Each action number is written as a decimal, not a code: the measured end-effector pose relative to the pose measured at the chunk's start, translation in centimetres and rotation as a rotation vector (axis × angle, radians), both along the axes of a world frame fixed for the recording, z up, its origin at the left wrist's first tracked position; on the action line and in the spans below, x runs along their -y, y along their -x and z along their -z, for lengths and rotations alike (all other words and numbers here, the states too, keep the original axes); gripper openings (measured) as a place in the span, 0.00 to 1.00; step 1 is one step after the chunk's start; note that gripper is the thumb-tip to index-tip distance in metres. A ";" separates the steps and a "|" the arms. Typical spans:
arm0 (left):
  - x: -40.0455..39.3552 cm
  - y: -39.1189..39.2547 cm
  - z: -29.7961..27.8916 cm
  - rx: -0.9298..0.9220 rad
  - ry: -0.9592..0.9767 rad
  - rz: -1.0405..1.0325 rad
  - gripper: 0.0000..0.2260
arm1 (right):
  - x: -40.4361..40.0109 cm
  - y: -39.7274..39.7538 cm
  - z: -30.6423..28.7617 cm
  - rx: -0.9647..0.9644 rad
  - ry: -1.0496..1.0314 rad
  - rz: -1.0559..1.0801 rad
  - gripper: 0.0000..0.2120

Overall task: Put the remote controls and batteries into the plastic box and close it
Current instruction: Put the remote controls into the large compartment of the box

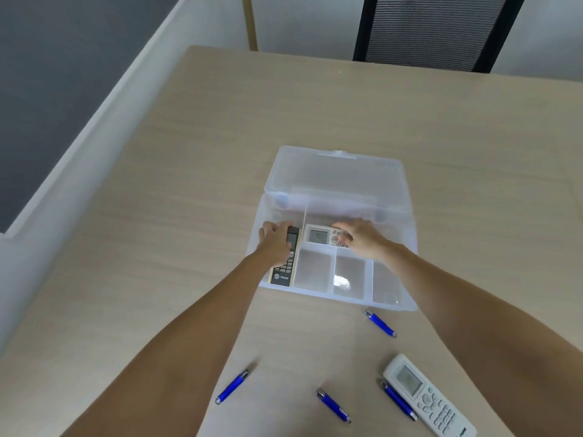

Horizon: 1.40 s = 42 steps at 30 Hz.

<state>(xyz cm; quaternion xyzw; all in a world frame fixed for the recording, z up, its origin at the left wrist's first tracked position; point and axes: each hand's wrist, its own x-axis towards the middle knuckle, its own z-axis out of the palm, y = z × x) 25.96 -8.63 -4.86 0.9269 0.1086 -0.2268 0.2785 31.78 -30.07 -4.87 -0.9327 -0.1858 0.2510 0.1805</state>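
A clear plastic box (394, 305) lies open on the table, its lid (337, 171) folded back on the far side. My left hand (273, 244) grips a gold and black remote (285, 266) lying in the box's long left compartment. My right hand (362, 238) rests on a white remote (320, 235) with a screen in the far compartment. A third white remote (426, 397) lies on the table at the near right. Several blue batteries lie loose on the table: one (380, 323) near the box, one (232, 387) at the near left, one (333, 406) in the middle, one (399, 402) beside the third remote.
The box's three small near compartments (348, 272) hold nothing. The light wooden table (189, 184) has its left edge next to a white ledge and wall. A black mesh chair (435, 29) stands behind the far edge.
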 end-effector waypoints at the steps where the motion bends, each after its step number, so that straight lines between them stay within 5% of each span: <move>1: 0.2 0.0 -0.3 -0.015 -0.012 0.003 0.23 | 0.1 0.1 0.1 -0.001 0.000 0.002 0.16; 5: 0.3 1.0 -2.1 -0.019 -0.009 0.000 0.25 | 0.7 1.5 -2.3 -0.028 -0.071 0.002 0.13; 8: 0.1 3.5 -3.8 0.176 -0.001 -0.032 0.26 | 2.7 3.9 -5.3 0.056 -0.086 0.109 0.18; 12: 0.1 9.7 -5.1 0.434 0.024 0.076 0.23 | 7.2 10.1 -7.7 0.288 -0.244 0.245 0.12; 17: 1.8 18.9 -3.9 0.316 0.082 0.343 0.16 | 13.3 19.9 -6.6 0.137 -0.193 0.358 0.05; 24: 6.3 29.2 -0.4 -0.085 0.205 0.710 0.27 | 16.4 27.8 -2.1 -0.242 0.107 0.269 0.26; 29: 8.9 31.0 0.3 0.023 -0.080 0.892 0.29 | 16.0 28.7 0.2 -0.153 0.140 0.308 0.39; 32: 9.6 30.3 -0.7 -0.087 -0.063 0.840 0.28 | 15.6 28.3 -0.6 -0.197 0.129 0.363 0.39; 35: 8.6 28.6 -2.2 -0.166 0.119 0.684 0.31 | 15.5 27.5 -3.1 -0.206 0.066 0.480 0.26; 37: 6.9 26.7 -3.8 -0.102 0.237 0.572 0.30 | 15.7 26.7 -5.1 -0.216 -0.047 0.593 0.21; 42: 3.0 17.9 -8.6 0.173 0.302 0.292 0.29 | 16.0 22.0 -10.4 -0.227 -0.353 0.702 0.28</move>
